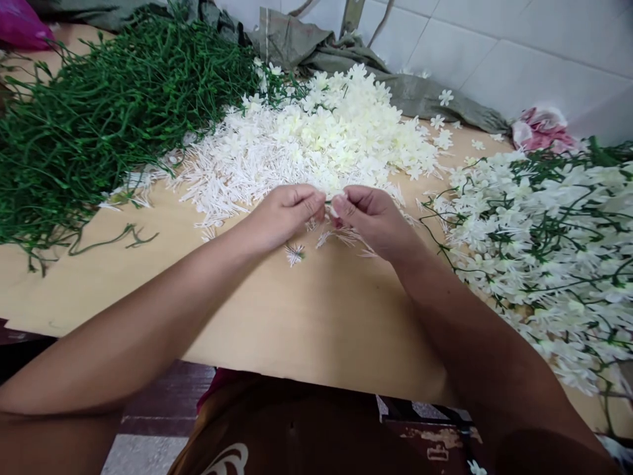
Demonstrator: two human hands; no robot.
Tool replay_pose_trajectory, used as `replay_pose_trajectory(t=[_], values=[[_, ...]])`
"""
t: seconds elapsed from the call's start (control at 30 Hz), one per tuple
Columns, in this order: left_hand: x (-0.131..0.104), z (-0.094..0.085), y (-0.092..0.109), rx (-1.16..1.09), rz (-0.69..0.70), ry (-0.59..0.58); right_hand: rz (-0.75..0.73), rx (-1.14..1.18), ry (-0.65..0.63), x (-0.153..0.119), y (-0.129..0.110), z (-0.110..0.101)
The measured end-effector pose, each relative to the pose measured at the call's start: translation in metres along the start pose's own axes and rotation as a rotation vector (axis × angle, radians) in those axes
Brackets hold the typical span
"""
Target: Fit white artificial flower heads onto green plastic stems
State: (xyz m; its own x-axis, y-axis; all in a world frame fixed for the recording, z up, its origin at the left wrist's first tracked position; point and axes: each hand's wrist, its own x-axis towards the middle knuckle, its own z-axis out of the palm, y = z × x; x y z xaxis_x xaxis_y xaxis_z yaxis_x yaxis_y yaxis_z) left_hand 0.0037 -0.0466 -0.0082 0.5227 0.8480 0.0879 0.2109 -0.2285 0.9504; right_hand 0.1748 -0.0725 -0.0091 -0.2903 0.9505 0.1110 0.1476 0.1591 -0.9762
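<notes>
Over the middle of the cardboard-covered table (pixel 297 323), my left hand (pixel 291 208) and my right hand (pixel 370 214) meet fingertip to fingertip. Both are closed in a pinch. A small white flower piece (pixel 338 204) shows at my right fingertips, with a bit of green between the hands; what my left fingers grip is mostly hidden. Just beyond lie loose white artificial blossoms (pixel 356 125) and a heap of thin white stamens (pixel 217 175). One little stamen cluster (pixel 295 254) rests below my left hand.
Green plastic stems (pixel 123 112) are heaped at the left, with a few loose stems (pixel 106 239) nearer me. White flowers on green stems (pixel 554 244) pile up at the right. Behind are grey cloth (pixel 425 95), a pink-and-white cloth (pixel 544 130) and a tiled wall (pixel 494 53).
</notes>
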Motion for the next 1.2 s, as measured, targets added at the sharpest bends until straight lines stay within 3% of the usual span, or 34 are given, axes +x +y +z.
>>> replay_pose_trajectory(t=[0.1, 0.17, 0.33, 0.53, 0.6, 0.73, 0.87, 1.0, 1.2], values=[[-0.003, -0.007, 0.008, 0.236, 0.305, 0.219, -0.031, 0.009, 0.103, -0.001, -0.011, -0.01], [-0.006, -0.01, 0.011, 0.337, 0.449, 0.273, -0.03, 0.029, 0.14, -0.001, -0.013, -0.016], [-0.008, -0.011, 0.011, 0.465, 0.605, 0.29, 0.011, 0.073, 0.149, 0.0, -0.009, -0.019], [-0.01, -0.011, 0.015, 0.314, 0.699, 0.225, 0.071, 0.039, 0.134, 0.001, -0.006, -0.017], [-0.01, -0.013, 0.015, 0.218, 0.658, 0.223, 0.067, 0.012, 0.13, 0.001, -0.006, -0.018], [-0.007, -0.025, 0.013, -0.075, 0.505, 0.328, 0.007, -0.167, 0.105, -0.004, -0.009, -0.015], [-0.005, -0.039, 0.014, -0.246, 0.349, 0.413, -0.154, -0.547, -0.111, -0.012, -0.008, 0.004], [-0.007, -0.042, 0.015, -0.389, 0.146, 0.377, -0.362, -0.912, -0.307, -0.018, 0.005, 0.027], [-0.001, -0.041, 0.011, -0.395, 0.062, 0.369, -0.399, -1.063, -0.262, -0.016, 0.017, 0.035]])
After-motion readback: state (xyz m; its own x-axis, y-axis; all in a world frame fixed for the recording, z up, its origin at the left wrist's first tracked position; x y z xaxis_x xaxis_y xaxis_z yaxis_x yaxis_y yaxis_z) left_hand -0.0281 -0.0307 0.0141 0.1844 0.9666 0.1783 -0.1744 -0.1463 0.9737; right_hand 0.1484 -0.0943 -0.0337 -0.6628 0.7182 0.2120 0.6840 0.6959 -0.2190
